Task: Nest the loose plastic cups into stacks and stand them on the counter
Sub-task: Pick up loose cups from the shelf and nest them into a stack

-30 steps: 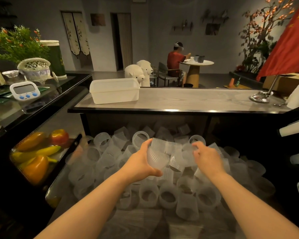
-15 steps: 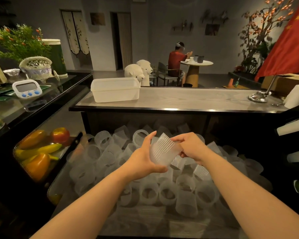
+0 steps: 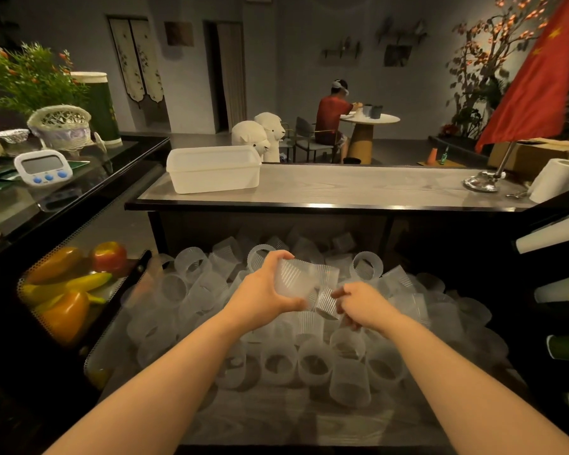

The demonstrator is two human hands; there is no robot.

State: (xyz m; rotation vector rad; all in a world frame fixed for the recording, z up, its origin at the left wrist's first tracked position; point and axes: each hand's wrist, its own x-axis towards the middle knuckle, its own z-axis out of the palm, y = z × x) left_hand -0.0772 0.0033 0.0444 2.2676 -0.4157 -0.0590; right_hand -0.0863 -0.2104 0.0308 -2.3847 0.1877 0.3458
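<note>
Several loose translucent ribbed plastic cups (image 3: pixel 312 362) lie in a heap on the low shelf in front of me. My left hand (image 3: pixel 263 292) grips a short nested stack of cups (image 3: pixel 301 277), held sideways above the heap with its open end to the right. Just below and to the right of it, my right hand (image 3: pixel 358 307) pinches the rim of a single ribbed cup (image 3: pixel 325 302) at the top of the heap. The grey wooden counter (image 3: pixel 358 188) runs across behind the heap, one level higher.
A white plastic tub (image 3: pixel 214 174) stands on the counter's left end; a flag stand (image 3: pixel 483 183) and a paper roll (image 3: pixel 554 178) stand on its right end. A mesh basket of peppers (image 3: pixel 63 290) is at the left. Dark shelves with rolls are at the right.
My right hand pushed a cup into the one in my left hand, then dropped back to the heap and took hold of another cup. The left hand rose slightly with its stack.
</note>
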